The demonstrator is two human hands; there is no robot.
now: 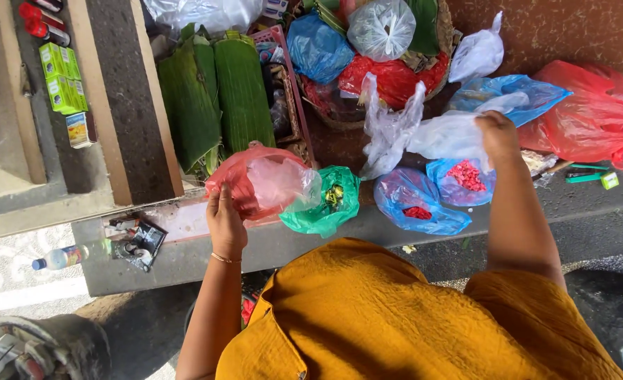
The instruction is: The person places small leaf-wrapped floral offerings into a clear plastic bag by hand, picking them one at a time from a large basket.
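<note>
Red bag [255, 184] is gripped by the left hand [225, 224], the right hand [498, 134] at 2 o'clock clutching a clear bag [445, 135]. Looks like mid-sorting; what's inside is unclear, so next probably means opening one carefully.

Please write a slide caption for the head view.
Left hand holds a red bag; right hand grips a clear bag.

We see a bright daylight scene with strong, saturated colours and sharp focus in the middle. The thin plastic bags shine with small white glare, and the lower part lies in soft shadow. At the edges we notice wide-angle bending, and the bottom corners look blurred.
</note>
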